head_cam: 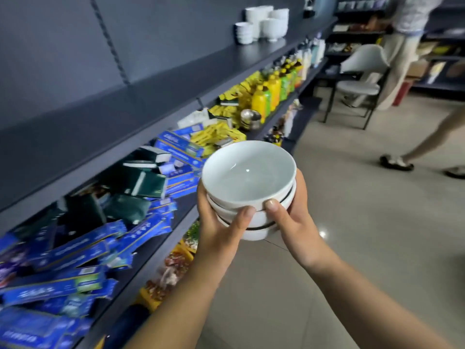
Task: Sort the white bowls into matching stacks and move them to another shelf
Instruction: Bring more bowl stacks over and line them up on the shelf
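A matched stack held beside the long dark grey metal shelf (151,96), upper left.
Mid-frame, off any shelf, the stack of nested white glazed ceramic bowls (247,177) is clamped between left hand (219,222) and right hand (297,220), thumbs near the rims. The next move probably calls for setting it down level, perhaps by the small white bowls (264,25) top centre.

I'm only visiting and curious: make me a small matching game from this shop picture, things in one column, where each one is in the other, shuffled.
Things: 1 nearest bowl stack; 2 blue boxes; 3 yellow bottles; 4 white chair.
Places: A on the floor, far off; B near end of the middle shelf; C gripped between left hand and right hand; D farther along that shelf.
Pairs: 1-C, 2-B, 3-D, 4-A.
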### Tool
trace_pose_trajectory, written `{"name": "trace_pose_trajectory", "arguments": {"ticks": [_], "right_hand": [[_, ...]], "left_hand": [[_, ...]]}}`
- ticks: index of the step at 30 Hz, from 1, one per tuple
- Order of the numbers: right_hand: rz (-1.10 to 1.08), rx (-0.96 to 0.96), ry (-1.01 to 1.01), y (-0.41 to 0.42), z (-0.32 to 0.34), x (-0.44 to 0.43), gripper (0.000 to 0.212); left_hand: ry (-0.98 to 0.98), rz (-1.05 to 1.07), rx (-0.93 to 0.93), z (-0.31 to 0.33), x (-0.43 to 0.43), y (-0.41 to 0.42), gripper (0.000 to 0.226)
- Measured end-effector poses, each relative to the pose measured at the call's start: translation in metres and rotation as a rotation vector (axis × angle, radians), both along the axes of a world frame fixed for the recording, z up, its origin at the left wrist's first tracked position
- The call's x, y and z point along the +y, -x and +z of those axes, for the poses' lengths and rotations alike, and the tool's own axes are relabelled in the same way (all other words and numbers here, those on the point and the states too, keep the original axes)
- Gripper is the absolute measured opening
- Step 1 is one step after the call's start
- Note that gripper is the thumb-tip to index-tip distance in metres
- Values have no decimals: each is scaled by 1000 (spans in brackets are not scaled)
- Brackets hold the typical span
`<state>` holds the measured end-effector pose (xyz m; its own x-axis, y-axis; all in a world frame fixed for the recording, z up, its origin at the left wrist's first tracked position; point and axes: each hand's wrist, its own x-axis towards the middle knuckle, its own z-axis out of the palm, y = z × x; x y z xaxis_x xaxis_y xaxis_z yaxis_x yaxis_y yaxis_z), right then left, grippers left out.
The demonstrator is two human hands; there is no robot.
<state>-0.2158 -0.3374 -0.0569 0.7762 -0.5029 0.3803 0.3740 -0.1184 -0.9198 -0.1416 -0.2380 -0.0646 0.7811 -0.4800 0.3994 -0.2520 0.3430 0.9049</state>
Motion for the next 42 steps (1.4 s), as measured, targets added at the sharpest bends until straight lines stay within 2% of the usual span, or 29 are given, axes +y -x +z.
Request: {"name": "trace_pose_trajectory", "arguments": {"ticks": [8,16,23,30,36,42], "right_hand": [[-148,60,-82,54,-48,-96,90],[-268,108,-98,43,-83,-183,78],[-320,170,-65,-21,-92,-292,81],[-372,165,-21,-94,-74,-389,89],[-436,130,20,-144,-66,-445,83],[-386,48,62,-215,-54,-522,100]], "left_hand": [[-115,-122,-52,-41,-107,35,99],[-141,-247,14,-74,-204,13,87],[-108,-355,60,-90,-322,-55,105],[-53,-426,61,-74,-426,-131,98],[-16,-465,27,-62,-488,-185,86],[3,-408,-45,-47,-557,-254,96]]}}
